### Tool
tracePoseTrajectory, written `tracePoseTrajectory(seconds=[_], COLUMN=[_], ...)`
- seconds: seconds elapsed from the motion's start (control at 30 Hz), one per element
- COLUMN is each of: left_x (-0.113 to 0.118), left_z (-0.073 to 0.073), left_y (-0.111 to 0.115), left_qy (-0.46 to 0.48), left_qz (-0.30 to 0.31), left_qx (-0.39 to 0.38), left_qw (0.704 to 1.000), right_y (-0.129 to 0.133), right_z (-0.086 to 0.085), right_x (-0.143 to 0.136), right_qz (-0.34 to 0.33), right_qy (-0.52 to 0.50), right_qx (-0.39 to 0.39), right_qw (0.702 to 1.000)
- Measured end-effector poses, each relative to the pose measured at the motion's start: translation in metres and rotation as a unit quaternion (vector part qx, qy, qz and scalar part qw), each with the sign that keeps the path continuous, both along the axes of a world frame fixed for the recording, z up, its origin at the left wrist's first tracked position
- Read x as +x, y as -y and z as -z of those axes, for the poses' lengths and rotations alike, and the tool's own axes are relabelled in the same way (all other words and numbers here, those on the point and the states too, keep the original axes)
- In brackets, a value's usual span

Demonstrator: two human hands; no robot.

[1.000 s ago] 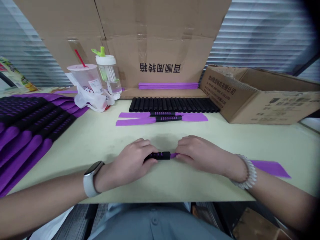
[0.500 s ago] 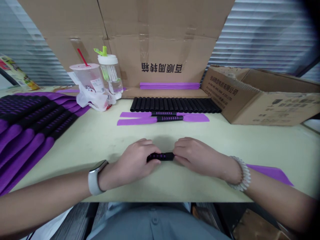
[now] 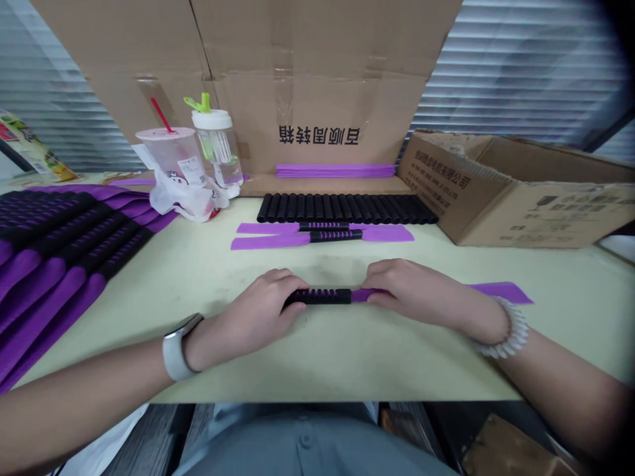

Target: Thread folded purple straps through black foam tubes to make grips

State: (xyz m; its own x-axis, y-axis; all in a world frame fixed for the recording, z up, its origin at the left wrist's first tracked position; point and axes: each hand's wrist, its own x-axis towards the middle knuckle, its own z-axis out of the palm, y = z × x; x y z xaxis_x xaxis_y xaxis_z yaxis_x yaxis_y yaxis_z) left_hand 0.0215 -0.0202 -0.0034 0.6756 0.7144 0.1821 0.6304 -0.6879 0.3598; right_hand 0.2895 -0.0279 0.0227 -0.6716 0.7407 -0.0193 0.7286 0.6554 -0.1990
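Observation:
A black slotted tube point(image 3: 326, 296), with purple showing through its slots, lies level above the front of the table. Its left end is gripped by my closed left hand point(image 3: 258, 311). From the tube's right end comes a purple strip point(image 3: 502, 291), pinched by my right hand point(image 3: 414, 291) a short way from the tube; the rest of it passes behind that hand to the right. Just beyond my hands lie two black tubes with purple strips through them, the nearer strip-and-tube piece point(image 3: 336, 235) showing more fully. Whether any strip sticks out left of the held tube is hidden.
Behind stand a row of black tubes point(image 3: 342, 208) and a stack of purple strips point(image 3: 335, 171). Several finished-looking pieces point(image 3: 69, 244) are piled at left, near a bagged drink cup point(image 3: 173, 158) and a water bottle point(image 3: 218, 142). An open cardboard box point(image 3: 496, 205) stands at right.
My right hand has moved right and slightly away from me, and purple strip now shows between it and the tube. My left hand has shifted slightly left and away with the tube.

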Motion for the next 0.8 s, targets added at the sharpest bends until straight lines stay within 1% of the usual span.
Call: tracePoseTrajectory(seconds=[0.07,0.13,0.23,0.33,0.4,0.47,0.53,0.57,0.67,0.73,0.8], left_x=[-0.001,-0.005,-0.022,-0.04,-0.044,-0.037,-0.023,-0.014,0.005,0.009,0.009], left_z=[-0.004,-0.01,-0.021,-0.03,-0.033,-0.033,-0.029,-0.026,-0.017,-0.011,-0.007], left_y=[-0.002,-0.008,-0.02,-0.03,-0.031,-0.026,-0.017,-0.012,-0.001,0.001,0.001], left_qy=[-0.01,-0.039,-0.111,-0.182,-0.193,-0.151,-0.09,-0.078,-0.101,-0.108,-0.096], left_qz=[-0.005,-0.023,-0.042,-0.036,-0.03,-0.014,0.012,0.025,0.046,0.039,0.032], left_qx=[0.005,0.009,-0.003,0.004,0.013,0.023,0.041,0.048,0.063,0.073,0.075], left_qw=[1.0,0.999,0.993,0.983,0.981,0.988,0.995,0.995,0.992,0.991,0.992], right_y=[0.0,0.001,-0.001,-0.004,-0.006,-0.004,-0.001,0.001,0.006,0.007,0.006], right_z=[0.0,0.001,0.003,0.007,0.01,0.014,0.017,0.018,0.021,0.021,0.021], right_x=[-0.001,-0.004,-0.005,-0.004,-0.005,-0.01,-0.018,-0.022,-0.032,-0.035,-0.036], right_qz=[0.003,0.014,0.026,0.02,0.016,0.008,-0.002,-0.007,-0.018,-0.021,-0.018], right_qy=[-0.011,-0.022,-0.029,-0.038,-0.048,-0.061,-0.072,-0.076,-0.084,-0.086,-0.086], right_qx=[0.0,0.007,0.012,0.017,0.024,0.032,0.036,0.036,0.037,0.035,0.031], right_qw=[1.0,1.0,0.999,0.999,0.998,0.998,0.997,0.996,0.996,0.995,0.996])
